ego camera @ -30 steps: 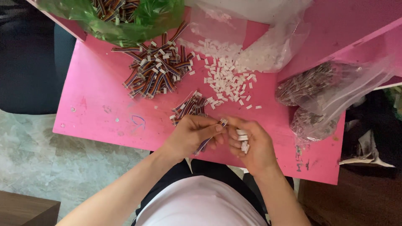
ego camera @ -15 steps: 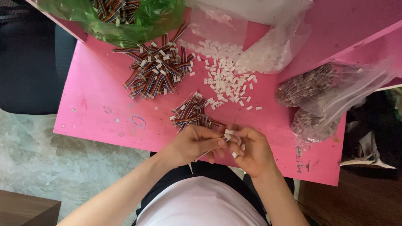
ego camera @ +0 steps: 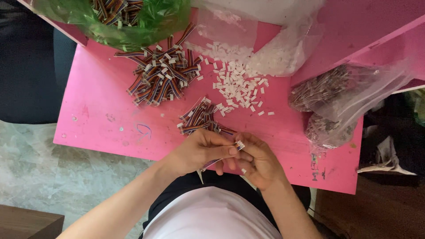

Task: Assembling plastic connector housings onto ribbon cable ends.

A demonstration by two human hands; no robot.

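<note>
My left hand [ego camera: 199, 152] and my right hand [ego camera: 259, 159] meet at the near edge of the pink table [ego camera: 102, 110]. Between their fingertips is a short multicoloured ribbon cable [ego camera: 211, 163] with a small white connector [ego camera: 240, 144] at its end. The left hand pinches the cable; the right hand's fingers hold the connector end. Just beyond the hands lies a small bunch of similar cables [ego camera: 199, 118].
A bigger heap of ribbon cables [ego camera: 161, 77] and a scatter of white connectors [ego camera: 237, 84] lie mid-table. A green bag of cables [ego camera: 128, 17] sits at the back, clear bags [ego camera: 274, 53] behind, and bags of small parts [ego camera: 332, 102] at the right.
Both hands have drawn closer together. The white connectors that lay in my right palm a second ago are no longer visible; one connector now sits at the cable's end between the fingertips.
</note>
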